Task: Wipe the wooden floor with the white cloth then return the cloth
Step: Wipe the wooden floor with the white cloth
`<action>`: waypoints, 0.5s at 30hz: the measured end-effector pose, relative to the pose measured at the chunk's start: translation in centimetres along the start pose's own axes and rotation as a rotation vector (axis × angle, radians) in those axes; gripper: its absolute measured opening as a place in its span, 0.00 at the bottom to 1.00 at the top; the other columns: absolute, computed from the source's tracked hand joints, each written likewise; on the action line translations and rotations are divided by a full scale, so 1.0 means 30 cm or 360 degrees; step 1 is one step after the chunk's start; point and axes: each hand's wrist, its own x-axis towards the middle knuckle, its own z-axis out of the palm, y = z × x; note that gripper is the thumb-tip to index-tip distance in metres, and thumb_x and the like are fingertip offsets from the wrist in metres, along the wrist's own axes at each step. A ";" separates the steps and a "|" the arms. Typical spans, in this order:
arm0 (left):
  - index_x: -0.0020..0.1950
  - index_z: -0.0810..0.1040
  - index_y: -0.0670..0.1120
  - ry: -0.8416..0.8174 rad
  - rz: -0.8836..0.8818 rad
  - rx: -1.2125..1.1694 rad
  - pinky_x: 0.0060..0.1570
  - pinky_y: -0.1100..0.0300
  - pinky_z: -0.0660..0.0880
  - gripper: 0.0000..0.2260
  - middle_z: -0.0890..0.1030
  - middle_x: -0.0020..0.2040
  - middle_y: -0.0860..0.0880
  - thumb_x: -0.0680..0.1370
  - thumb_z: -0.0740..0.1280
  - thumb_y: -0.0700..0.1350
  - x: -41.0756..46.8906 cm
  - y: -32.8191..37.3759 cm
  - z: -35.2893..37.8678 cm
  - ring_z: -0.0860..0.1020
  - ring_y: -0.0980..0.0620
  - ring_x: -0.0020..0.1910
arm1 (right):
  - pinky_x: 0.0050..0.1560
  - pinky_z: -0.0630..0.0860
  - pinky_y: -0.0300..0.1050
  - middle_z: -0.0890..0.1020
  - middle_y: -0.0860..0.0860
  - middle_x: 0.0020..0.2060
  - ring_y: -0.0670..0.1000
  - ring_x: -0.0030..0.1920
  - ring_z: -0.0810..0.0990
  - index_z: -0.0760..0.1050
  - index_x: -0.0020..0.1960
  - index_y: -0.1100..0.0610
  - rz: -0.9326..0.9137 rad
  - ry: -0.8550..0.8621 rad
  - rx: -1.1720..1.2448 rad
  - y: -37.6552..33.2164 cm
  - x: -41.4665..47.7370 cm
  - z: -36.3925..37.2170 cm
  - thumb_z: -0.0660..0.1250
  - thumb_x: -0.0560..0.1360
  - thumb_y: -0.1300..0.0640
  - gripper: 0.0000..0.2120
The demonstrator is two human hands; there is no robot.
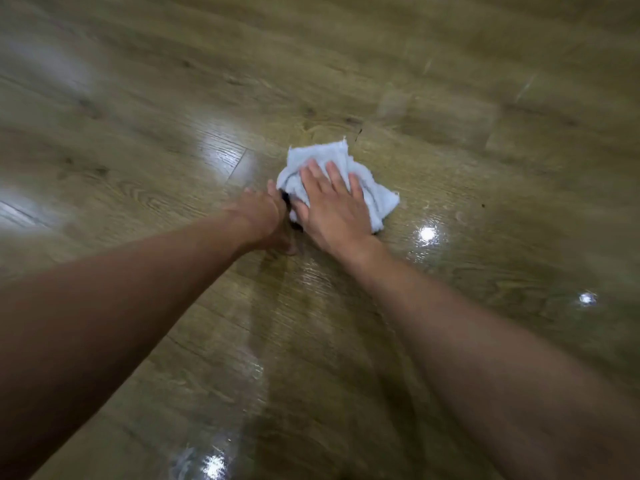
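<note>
- The crumpled white terry cloth (pixel 337 183) lies bunched on the glossy brown wood-plank floor (pixel 450 98), near the middle of the view and well ahead of the person.
- The right hand (pixel 332 206) lies flat on top of the cloth, fingers spread and straight, pressing down rather than pinching; its grip is released, palm on fabric.
- The left hand (pixel 265 220) sits just beside the cloth's near-left edge, fingers curled under toward the floor. I cannot tell whether its grip has closed on a fold or only braces on the boards.
- Judged from its folds and frayed edge, the cloth is soft, light and limp; it should slide easily under a flat palm and bunch up if pushed from one side.
- To lift it for the return, a gathered pinch at the thick middle would likely serve better than a loose corner.
- The floor shines with streaks and looks damp, so it may be slippery.
- Something small and dark shows between the hands, too hidden to name.
- The picture's edges are smeared, and where the cloth belongs is out of view.
</note>
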 end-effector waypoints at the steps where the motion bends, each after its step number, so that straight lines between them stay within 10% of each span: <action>1: 0.76 0.53 0.37 -0.0039 0.0027 0.0054 0.67 0.46 0.65 0.46 0.64 0.72 0.36 0.71 0.71 0.61 -0.003 0.003 0.000 0.63 0.34 0.71 | 0.75 0.43 0.55 0.54 0.46 0.78 0.51 0.77 0.48 0.52 0.78 0.51 -0.0021 -0.0008 -0.0005 0.001 -0.062 0.003 0.49 0.81 0.42 0.28; 7: 0.76 0.47 0.34 -0.0144 0.0102 0.0218 0.71 0.44 0.58 0.45 0.53 0.76 0.32 0.75 0.65 0.62 -0.005 -0.003 -0.006 0.53 0.31 0.74 | 0.74 0.41 0.53 0.50 0.45 0.78 0.49 0.77 0.46 0.49 0.78 0.50 -0.0219 -0.0158 -0.0042 0.079 0.032 -0.054 0.44 0.82 0.42 0.27; 15: 0.77 0.41 0.38 -0.0234 -0.0031 0.0182 0.63 0.42 0.70 0.64 0.69 0.71 0.40 0.58 0.82 0.54 0.098 0.062 -0.070 0.69 0.39 0.68 | 0.74 0.44 0.57 0.52 0.46 0.78 0.52 0.77 0.47 0.50 0.78 0.51 -0.0023 -0.0106 -0.0019 0.074 0.216 -0.053 0.48 0.81 0.41 0.29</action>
